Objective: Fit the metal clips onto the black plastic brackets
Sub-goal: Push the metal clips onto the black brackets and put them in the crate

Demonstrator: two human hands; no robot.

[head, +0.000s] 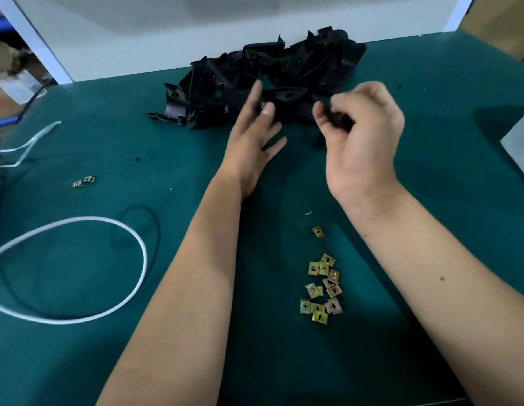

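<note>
A heap of black plastic brackets [263, 77] lies at the back of the green table [138, 171]. My right hand [360, 136] is raised in front of the heap, and its curled fingers grip one black bracket [338, 120], mostly hidden by them. My left hand [253, 139] reaches toward the heap with its fingers stretched out; something small and pale sits at the thumb tip, too blurred to identify. Several brass-coloured metal clips [322, 288] lie loose between my forearms, with one single clip [318, 232] a little farther back.
Two more clips [84, 181] lie apart at the left. A white cable [114, 244] loops over the left of the table, beside a clear plastic strip [29, 145]. A white wall panel [167, 39] stands behind the heap. A light box [518, 148] juts in at the right edge.
</note>
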